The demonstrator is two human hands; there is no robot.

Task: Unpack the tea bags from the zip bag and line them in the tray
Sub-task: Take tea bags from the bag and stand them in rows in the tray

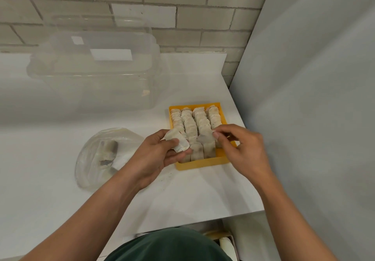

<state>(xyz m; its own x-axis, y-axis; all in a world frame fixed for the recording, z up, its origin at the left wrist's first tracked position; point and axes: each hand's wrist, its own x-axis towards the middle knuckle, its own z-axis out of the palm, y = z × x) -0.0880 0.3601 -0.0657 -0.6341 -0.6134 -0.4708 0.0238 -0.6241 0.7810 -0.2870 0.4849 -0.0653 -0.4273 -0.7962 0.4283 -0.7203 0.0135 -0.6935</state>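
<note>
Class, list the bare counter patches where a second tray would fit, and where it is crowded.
Bare: counter left of the zip bag, below the box; the near strip between tray and edge. Crowded: the tray, full of tea bags, with left hand and right hand holding bags there.

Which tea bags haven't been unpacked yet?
The few tea bags lying inside the clear plastic zip bag, left of the yellow tray; the others stand in the tray or are held by the left hand and right hand.
</note>
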